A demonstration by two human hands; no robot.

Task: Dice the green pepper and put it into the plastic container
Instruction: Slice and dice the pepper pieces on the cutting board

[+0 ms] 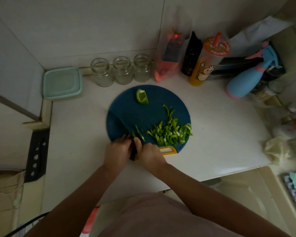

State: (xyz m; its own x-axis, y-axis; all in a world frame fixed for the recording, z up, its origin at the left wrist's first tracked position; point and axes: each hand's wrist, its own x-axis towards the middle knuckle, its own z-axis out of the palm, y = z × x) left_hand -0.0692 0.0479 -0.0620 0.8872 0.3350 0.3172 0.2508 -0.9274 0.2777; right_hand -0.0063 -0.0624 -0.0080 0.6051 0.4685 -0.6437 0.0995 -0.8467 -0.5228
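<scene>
Two hands meet at the near edge of a round blue cutting board (pixel 126 106) on the white table (pixel 220 134). The right hand (pixel 149 153) has its grip closed around the black handle of a knife (pixel 132 155), whose wide dark blade runs away to the left across the board. The left hand (pixel 117 151) sits just beside the blade with its fingers curled, and its grip pins a small pepper sliver (pixel 133 134) to the board; little of that sliver shows. A few thin strips lie just to the right of the blade.

Most of the green pepper is already cut: a pile of cut pepper (pixel 169 134) spreads over the board's near right part, reaching to its rim, close to the board's yellow handle (pixel 168 150). One uncut pepper wedge (pixel 141 97) lies apart at the far side of the board.

Well to the left, in the back corner of the table, sits the pale green plastic container (pixel 62 82) with its lid on and no pepper in it. Three glass jars (pixel 122 71) stand in a row behind the board. To their right are a clear bag (pixel 169 57), a black bottle (pixel 190 55), an orange cup with a straw (pixel 207 64) and a blue spray bottle (pixel 244 81).
</scene>
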